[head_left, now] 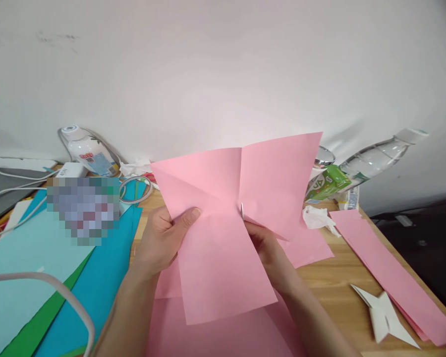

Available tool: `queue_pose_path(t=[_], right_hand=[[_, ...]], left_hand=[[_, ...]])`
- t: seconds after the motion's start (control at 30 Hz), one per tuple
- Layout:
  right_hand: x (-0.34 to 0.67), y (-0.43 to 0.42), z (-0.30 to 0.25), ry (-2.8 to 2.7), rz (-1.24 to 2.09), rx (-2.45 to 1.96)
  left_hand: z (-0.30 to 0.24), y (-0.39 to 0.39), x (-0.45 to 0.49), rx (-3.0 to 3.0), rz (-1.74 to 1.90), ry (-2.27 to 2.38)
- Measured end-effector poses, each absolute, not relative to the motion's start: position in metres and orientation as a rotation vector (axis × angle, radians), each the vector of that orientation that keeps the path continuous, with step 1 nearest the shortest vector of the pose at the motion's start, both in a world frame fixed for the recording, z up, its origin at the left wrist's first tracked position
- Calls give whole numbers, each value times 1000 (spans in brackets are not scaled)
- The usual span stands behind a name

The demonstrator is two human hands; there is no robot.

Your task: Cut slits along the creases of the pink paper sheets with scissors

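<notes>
A creased pink sheet of paper (211,258) is held up in front of me, with a cut running in from its right side. My left hand (167,235) pinches its left edge, thumb on top and fingers behind. Behind the sheet's right part, my right hand (265,248) is closed on scissors, mostly hidden by paper. Only a narrow metal blade (242,211) pokes up through the cut near the centre crease. More pink paper (215,342) lies beneath on the table.
Blue paper (107,267), a tape roll (136,191) and a white bottle (92,151) are at left; a white cable (59,287) loops in front. At right are pink strips (386,277), a folded paper star (384,317), a green carton (327,183) and a clear bottle (382,156).
</notes>
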State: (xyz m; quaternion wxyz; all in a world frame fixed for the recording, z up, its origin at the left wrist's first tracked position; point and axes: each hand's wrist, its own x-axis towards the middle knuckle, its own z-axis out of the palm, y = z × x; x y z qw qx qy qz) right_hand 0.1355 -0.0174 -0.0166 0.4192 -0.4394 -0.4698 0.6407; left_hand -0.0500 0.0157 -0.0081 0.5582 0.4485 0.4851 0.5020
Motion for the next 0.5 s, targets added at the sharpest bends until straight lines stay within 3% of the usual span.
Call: queue_pose_path(t=[0.5], right_hand=[[134, -18, -20, -1161, 1584, -1065]], left_hand=[[-7, 14, -50, 1029, 1198, 1127]])
